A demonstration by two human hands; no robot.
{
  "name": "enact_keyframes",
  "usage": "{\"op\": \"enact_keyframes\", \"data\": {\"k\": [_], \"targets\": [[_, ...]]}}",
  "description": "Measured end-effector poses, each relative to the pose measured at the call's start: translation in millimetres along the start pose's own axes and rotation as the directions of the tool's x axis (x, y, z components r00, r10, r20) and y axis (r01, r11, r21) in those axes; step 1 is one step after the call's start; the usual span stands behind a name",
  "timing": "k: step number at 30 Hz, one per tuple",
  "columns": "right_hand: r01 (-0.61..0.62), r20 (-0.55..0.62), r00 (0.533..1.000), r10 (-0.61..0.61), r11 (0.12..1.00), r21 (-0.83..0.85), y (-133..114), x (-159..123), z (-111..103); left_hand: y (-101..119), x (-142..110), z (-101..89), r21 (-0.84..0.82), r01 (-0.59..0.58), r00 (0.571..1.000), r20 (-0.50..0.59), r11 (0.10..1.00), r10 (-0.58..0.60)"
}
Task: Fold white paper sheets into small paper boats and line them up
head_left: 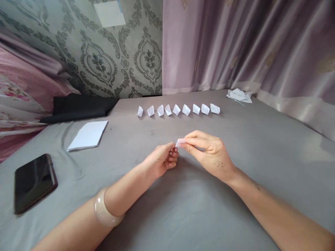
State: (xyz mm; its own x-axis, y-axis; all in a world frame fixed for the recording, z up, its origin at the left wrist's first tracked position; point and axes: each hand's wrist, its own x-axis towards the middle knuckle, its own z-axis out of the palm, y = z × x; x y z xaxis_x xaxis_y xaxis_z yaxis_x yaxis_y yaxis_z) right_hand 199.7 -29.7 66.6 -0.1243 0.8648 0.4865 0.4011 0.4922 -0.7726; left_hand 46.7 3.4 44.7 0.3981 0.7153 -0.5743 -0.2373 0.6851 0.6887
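Both my hands meet over the grey bedsheet at the middle of the view. My right hand pinches a small folded piece of white paper between thumb and fingers. My left hand is curled closed and touches the same paper at its left end. A pale bangle sits on my left forearm. Beyond the hands, several small folded white paper shapes stand in a row on the sheet.
A stack of white paper sheets lies at the left, with a black phone nearer me. A black cloth lies by the patterned wall. Crumpled paper scraps sit at the far right under the curtain.
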Motion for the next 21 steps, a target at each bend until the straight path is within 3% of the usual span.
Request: {"op": "enact_keyframes", "data": {"k": [4,7,9,11,15,18,21], "targets": [[-0.294,-0.046,0.950,0.309,0.933,0.208,0,7,-9,-1,-5,1.0,0.240,-0.072,0.993,0.106,0.968,0.048],[-0.484,0.016,0.845,0.534,0.754,0.443,8,12,-15,-2,-8,-0.5,0.452,-0.192,0.981,0.100,0.871,0.165],[-0.543,0.062,0.783,0.619,0.633,0.552,14,14,-17,-3,-8,-2.0,0.553,-0.260,0.959,0.054,0.791,0.277],[-0.566,0.106,0.749,0.654,0.548,0.616,21,15,-18,-4,-8,-2.6,0.558,-0.344,0.927,0.073,0.755,0.368],[-0.592,0.168,0.705,0.689,0.443,0.673,28,16,-17,-4,-12,0.9,0.466,-0.509,0.860,0.227,0.724,0.458],[-0.593,0.173,0.688,0.705,0.408,0.694,30,16,-15,-7,-15,4.7,0.452,-0.511,0.860,0.264,0.731,0.438],[-0.590,0.186,0.696,0.694,0.404,0.699,30,15,-13,-9,-15,6.7,0.395,-0.507,0.862,0.233,0.766,0.450]]}}
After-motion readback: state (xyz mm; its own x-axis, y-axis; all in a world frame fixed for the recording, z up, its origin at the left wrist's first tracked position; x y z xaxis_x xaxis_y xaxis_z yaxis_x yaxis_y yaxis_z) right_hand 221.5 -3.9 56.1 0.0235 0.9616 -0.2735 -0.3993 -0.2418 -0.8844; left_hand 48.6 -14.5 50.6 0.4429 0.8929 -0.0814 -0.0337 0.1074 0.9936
